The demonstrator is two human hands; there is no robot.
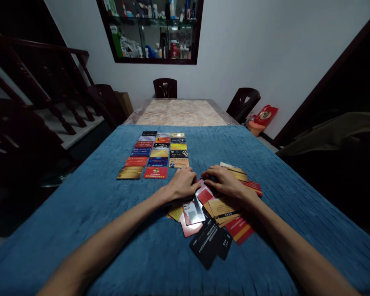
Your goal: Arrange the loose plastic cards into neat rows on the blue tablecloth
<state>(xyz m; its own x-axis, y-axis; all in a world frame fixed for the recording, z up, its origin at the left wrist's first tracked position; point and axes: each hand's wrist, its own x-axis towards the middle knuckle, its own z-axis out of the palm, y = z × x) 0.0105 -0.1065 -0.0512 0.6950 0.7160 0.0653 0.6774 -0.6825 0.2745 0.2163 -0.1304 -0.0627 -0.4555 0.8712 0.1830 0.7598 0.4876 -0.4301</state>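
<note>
My left hand (pixel 183 183) rests at the upper left of a loose pile of cards, fingers curled and thumb on the edge of a red and white card (pixel 205 193). Just to its right, my right hand (pixel 223 181) bends over the pile, fingertips curled down by something dark; what they grip is hidden. Beneath the hands fan out a white card (pixel 193 211), gold cards (pixel 224 209), a red card (pixel 239 229) and black cards (pixel 207 242). Left of the hands, other cards lie face up in neat columns, with a red card (pixel 156 172) and a gold card (pixel 130 172) nearest me.
A blue cloth (pixel 135 238) covers the near part of the table; the patterned tabletop (pixel 179 112) shows beyond. Dark chairs (pixel 165 88) stand around it. More cards (pixel 237 171) lie beyond my right hand. A red bag (pixel 266 115) sits on the right by the wall.
</note>
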